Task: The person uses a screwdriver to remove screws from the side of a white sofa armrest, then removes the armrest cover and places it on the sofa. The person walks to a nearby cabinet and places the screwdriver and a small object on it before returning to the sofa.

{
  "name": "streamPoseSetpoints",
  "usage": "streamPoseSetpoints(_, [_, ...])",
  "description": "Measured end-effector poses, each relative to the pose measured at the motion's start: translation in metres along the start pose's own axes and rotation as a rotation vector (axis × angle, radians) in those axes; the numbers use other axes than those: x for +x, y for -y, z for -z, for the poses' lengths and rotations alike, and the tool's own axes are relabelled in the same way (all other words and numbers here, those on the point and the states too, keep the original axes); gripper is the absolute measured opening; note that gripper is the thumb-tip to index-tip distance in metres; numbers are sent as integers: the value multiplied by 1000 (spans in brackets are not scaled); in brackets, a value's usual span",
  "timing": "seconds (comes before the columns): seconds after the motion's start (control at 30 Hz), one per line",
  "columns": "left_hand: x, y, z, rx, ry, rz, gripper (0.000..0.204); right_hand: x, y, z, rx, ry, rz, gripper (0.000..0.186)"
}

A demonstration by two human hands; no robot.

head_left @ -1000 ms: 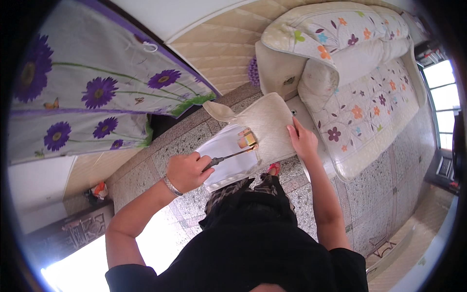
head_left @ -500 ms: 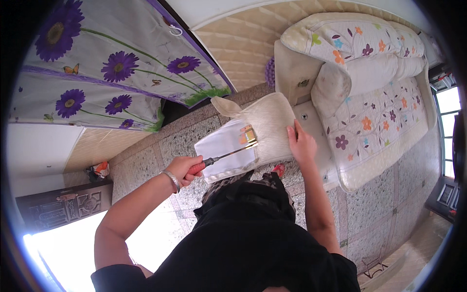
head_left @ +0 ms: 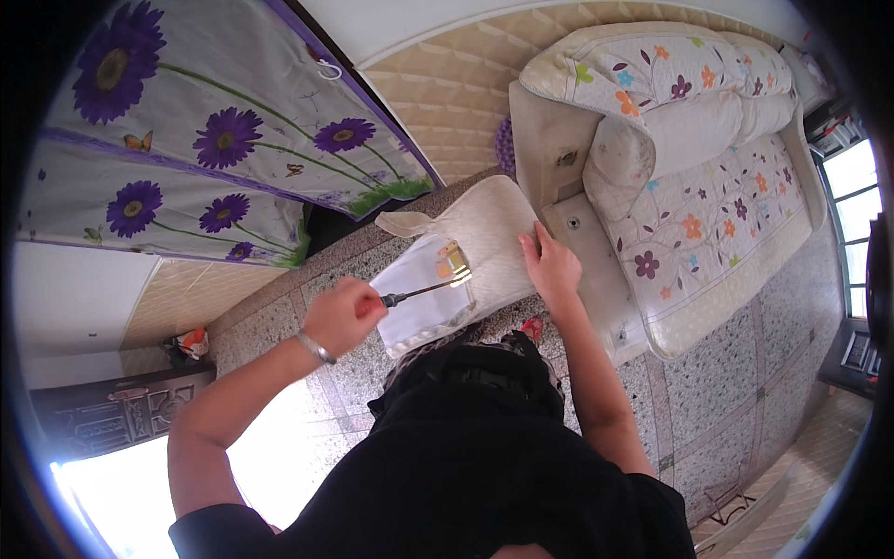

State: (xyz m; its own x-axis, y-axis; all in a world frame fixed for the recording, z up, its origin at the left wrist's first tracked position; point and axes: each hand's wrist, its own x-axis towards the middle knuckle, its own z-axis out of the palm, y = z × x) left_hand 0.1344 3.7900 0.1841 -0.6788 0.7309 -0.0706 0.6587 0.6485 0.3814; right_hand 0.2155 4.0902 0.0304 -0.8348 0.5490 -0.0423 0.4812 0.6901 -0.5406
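Note:
A screwdriver point(head_left: 419, 293) with a dark shaft is gripped by its handle in my left hand point(head_left: 343, 319), the fingers closed and hiding most of that handle. Its tip meets a shiny gold-coloured metal piece point(head_left: 456, 264) at the edge of white cloth point(head_left: 421, 303). Both belong to a cream upholstered piece point(head_left: 503, 224) standing in front of my legs. On that piece's right edge lies my right hand point(head_left: 556, 272), thumb and fingers closed on it. An orange patch shows beside the metal; I cannot tell what it is.
To the right stands a sofa point(head_left: 708, 219) under a flowered quilted cover, its pale base point(head_left: 579, 233) close by my right hand. A curtain with purple flowers point(head_left: 223, 140) hangs at the upper left. Below is a speckled tile floor point(head_left: 708, 410). A carved dark door point(head_left: 121, 405) is at the left.
My left hand has rolled over on the screwdriver, covering the red handle seen before. The view has shifted slightly; my right hand keeps its place on the upholstered piece.

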Motion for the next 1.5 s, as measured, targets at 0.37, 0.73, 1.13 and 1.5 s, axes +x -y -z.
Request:
streamPoseSetpoints(0.37, [-9, 10, 6, 377, 187, -283, 19, -4, 10, 2, 99, 143, -15, 41])
streamPoseSetpoints(0.73, [3, 37, -8, -706, 266, 723, 24, -6, 3, 10, 102, 43, -29, 48])
streamPoseSetpoints(1.13, [1, 5, 10, 387, 16, -612, 11, -1, 9, 3, 84, -4, 1, 48])
streamPoseSetpoints(1.5, [2, 93, -26, -659, 182, 515, 35, 0, 9, 0, 43, -46, 34, 47])
